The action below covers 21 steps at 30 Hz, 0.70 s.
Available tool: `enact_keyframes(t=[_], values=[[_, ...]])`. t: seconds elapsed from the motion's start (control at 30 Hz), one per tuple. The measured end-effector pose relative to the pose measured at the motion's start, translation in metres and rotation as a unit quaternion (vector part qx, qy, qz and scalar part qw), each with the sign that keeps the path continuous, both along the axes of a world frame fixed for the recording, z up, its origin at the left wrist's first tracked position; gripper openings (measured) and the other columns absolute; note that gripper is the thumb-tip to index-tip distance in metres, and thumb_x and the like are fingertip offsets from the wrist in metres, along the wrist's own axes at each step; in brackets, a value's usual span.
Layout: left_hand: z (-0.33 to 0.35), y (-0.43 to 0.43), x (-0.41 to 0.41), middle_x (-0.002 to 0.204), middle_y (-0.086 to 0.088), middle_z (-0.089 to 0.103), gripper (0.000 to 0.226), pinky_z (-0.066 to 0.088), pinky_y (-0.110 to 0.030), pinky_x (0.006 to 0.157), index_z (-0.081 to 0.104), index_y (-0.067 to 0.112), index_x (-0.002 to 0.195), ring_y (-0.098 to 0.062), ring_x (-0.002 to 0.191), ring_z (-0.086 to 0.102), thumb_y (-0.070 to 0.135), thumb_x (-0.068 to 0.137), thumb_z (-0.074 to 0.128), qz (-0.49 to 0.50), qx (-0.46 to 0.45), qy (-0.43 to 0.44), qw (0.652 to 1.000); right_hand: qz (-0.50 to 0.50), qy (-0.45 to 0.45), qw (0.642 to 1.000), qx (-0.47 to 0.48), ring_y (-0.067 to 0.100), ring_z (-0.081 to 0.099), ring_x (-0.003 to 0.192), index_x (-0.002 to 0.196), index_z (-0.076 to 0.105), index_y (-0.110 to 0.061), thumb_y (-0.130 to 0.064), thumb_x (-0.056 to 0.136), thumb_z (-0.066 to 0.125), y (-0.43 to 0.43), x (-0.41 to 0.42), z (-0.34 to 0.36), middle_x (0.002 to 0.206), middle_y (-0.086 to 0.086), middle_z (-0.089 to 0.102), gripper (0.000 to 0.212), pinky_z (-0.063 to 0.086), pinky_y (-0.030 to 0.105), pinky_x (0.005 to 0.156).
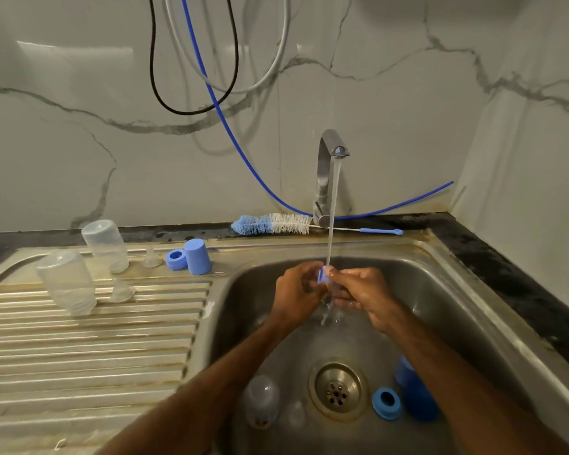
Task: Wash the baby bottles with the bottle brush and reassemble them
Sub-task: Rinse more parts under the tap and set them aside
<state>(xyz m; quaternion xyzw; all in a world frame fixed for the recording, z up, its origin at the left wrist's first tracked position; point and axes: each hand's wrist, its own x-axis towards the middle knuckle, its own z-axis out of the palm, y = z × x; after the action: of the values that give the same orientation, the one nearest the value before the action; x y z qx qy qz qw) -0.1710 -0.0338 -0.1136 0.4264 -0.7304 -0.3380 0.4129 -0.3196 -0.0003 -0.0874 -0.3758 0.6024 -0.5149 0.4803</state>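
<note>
In the sink basin (440,290) is where it's all going on right now, with the ribbed drainboard (79,349) on the left taking the finished stuff. The faucet (326,172) is running, and the stream lands right between the hands.

The left hand (296,290) and right hand (365,290) meet under the water, and both have their fingers curled onto a small blue piece (323,277). It's pinched from both sides. It looks like a collar ring, but the fingers cover most of it, so I can't say for sure.

My take is this is a rinse step. To do it properly I'd turn the piece slowly so the water gets through the threads and the inside edge, not just the outer face. A light grip at the rim should help too, so the fingers don't shield the grooves.

Two clear bottles (67,282) stand mouth-down on the drainboard. Another bottle (262,400) lies in the basin near the drain and probably still needs doing.

The bottle brush (273,223) sits on the back ledge behind the faucet, well apart from either hand. For a piece this small, the tip of it would reach the threads better than fingers.

A blue cap (197,257) and blue ring (175,259) sit just beside each other on the drainboard, so I'd park this piece next to them. A second ring (386,402) is down in the basin.
</note>
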Motion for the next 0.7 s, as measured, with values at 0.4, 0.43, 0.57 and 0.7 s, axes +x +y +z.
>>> enact_keyframes(t=[0.4,0.43,0.57,0.7], values=[[-0.003,0.003,0.001,0.096,0.001,0.077,0.022,0.060,-0.030,0.073,0.073,0.018,0.121,-0.010,0.074,0.071,0.024,0.103,0.061,-0.071,0.016,0.044,0.996,-0.001,-0.006,1.000,0.010,0.020,0.072,0.076,0.099,0.075,-0.001,-0.007,0.091,0.069,-0.002,-0.009,0.008,0.082,0.012,0.077,0.011,0.062,0.035,0.080],[-0.002,0.004,0.000,0.097,0.004,0.077,0.023,0.059,-0.026,0.074,0.073,0.018,0.121,-0.006,0.077,0.071,0.025,0.103,0.060,-0.057,-0.007,0.026,0.998,-0.005,-0.055,0.998,0.031,0.025,0.072,0.082,0.103,0.073,0.001,-0.007,0.092,0.068,-0.004,-0.010,0.008,0.088,0.016,0.077,0.014,0.062,0.039,0.082],[0.000,0.009,-0.001,0.099,0.006,0.077,0.020,0.060,-0.035,0.083,0.076,0.019,0.112,-0.007,0.091,0.072,0.030,0.102,0.062,-0.019,-0.091,-0.004,0.996,0.019,-0.205,0.976,0.077,0.030,0.071,0.091,0.109,0.069,0.004,-0.004,0.095,0.058,-0.001,-0.012,0.012,0.102,0.023,0.075,0.019,0.062,0.039,0.081],[0.001,0.011,0.004,0.107,-0.001,0.077,0.020,0.059,-0.039,0.083,0.078,0.016,0.109,-0.015,0.092,0.071,0.026,0.092,0.074,0.045,-0.233,-0.074,0.969,0.030,-0.232,0.968,0.088,0.028,0.068,0.091,0.111,0.067,0.008,0.000,0.094,0.050,0.001,-0.011,0.012,0.102,0.022,0.071,0.025,0.059,0.037,0.085]])
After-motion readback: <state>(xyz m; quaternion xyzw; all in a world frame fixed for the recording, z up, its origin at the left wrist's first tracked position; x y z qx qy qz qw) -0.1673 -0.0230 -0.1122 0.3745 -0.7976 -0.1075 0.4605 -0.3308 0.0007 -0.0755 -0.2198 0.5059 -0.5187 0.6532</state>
